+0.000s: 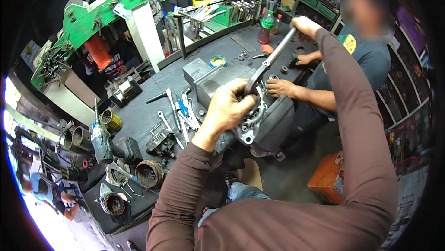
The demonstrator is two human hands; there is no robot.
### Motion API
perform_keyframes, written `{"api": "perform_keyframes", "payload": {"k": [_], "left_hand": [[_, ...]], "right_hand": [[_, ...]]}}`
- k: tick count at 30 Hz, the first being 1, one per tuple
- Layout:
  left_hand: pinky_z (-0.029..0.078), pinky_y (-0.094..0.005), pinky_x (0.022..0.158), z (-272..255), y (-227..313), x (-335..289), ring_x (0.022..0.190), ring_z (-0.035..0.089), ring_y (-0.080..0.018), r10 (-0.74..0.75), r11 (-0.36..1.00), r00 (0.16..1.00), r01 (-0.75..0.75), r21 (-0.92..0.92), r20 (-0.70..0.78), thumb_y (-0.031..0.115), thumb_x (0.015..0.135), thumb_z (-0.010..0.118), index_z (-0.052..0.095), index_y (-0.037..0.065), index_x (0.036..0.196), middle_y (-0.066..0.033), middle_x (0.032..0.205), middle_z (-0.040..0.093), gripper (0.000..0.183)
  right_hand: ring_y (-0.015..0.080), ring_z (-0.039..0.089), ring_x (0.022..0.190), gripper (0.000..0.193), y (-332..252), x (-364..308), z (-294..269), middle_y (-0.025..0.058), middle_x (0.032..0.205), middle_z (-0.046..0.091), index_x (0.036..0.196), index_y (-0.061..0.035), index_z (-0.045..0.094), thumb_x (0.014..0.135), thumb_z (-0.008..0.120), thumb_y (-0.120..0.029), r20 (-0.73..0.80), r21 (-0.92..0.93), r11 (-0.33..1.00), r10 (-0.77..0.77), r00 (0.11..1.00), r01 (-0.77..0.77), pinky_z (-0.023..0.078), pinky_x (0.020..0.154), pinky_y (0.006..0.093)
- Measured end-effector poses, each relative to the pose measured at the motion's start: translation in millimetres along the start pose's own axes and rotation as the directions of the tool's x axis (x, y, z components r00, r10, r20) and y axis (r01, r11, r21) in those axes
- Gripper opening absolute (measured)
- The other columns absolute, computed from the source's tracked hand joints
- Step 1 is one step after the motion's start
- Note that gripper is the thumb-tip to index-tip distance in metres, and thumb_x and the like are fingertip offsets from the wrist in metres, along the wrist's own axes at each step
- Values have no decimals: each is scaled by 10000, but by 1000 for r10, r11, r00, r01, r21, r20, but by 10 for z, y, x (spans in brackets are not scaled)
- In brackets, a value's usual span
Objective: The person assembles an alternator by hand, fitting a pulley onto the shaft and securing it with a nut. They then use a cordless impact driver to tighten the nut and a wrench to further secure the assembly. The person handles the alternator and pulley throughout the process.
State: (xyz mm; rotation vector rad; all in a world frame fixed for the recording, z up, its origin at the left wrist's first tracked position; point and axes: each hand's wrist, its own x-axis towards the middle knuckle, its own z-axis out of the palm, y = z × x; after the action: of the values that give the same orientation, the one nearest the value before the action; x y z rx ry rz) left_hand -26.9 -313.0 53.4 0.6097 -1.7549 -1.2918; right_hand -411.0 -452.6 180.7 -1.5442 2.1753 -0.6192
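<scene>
My right hand (306,26) is closed around the upper end of a long metal wrench (278,51), its arm stretched out. Lower down, my left hand (229,107) grips around the wrench's darker end, over a grey metal housing (249,136) with ribbed edges. That housing sits at the jaws of a big bench vise (215,81); my left hand partly hides how it is clamped. A co-worker's hand (280,87) rests beside the wrench at the housing, and their other hand (303,59) is on the bench farther back.
Several wrenches and a blue-handled tool (183,106) lie left of the vise. A cordless drill (99,142), a wound coil ring (149,173) and a yellow can (111,120) stand farther left. Behind are a red-liquid bottle (264,33) and a green press frame (99,14). An orange box (327,176) is on the floor.
</scene>
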Motion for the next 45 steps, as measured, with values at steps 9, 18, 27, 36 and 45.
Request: {"api": "perform_keyframes", "payload": {"k": [9,18,27,36,45], "left_hand": [[530,-277,850,-87,7,133,908,640,-93,-23,995,988,38,-91,152,77,907,624,735,-7,1144,-11,992,735,275],[544,-284,793,-27,-256,306,830,654,-86,23,988,997,-12,-154,74,205,965,763,758,-9,1109,-35,944,764,258],[556,-296,851,47,-242,167,922,697,-120,105,993,990,-109,-42,-91,163,908,788,741,-10,1111,-72,1025,778,271],[562,-389,947,100,-236,6,1050,737,-264,136,979,953,-87,185,-271,387,947,776,762,53,1216,-139,1130,781,428],[510,-456,1055,329,84,-170,1261,631,-401,24,929,997,5,371,-74,409,809,814,703,26,1278,-197,1328,696,617]], "right_hand": [[368,763,882,291,901,-2486,-707,245,927,759,1130,20,747,896,765,-151,-112,-560,828,-113,987,31,572,807,455],[464,646,1010,331,665,-4951,-93,267,1165,657,1222,-8,626,923,727,-110,-209,-682,731,-226,951,24,537,875,517],[387,643,863,673,-754,-5981,859,211,1049,539,1382,-143,646,815,880,-420,562,193,774,-591,578,603,560,743,473],[258,634,960,203,-2974,-4295,2645,75,877,652,871,-75,768,886,657,-245,26,-294,-153,-988,-152,943,498,778,425],[336,563,1389,549,-3343,-398,2605,184,1474,611,1525,-135,558,999,581,-291,330,-227,408,-822,464,884,430,1185,404]]}}
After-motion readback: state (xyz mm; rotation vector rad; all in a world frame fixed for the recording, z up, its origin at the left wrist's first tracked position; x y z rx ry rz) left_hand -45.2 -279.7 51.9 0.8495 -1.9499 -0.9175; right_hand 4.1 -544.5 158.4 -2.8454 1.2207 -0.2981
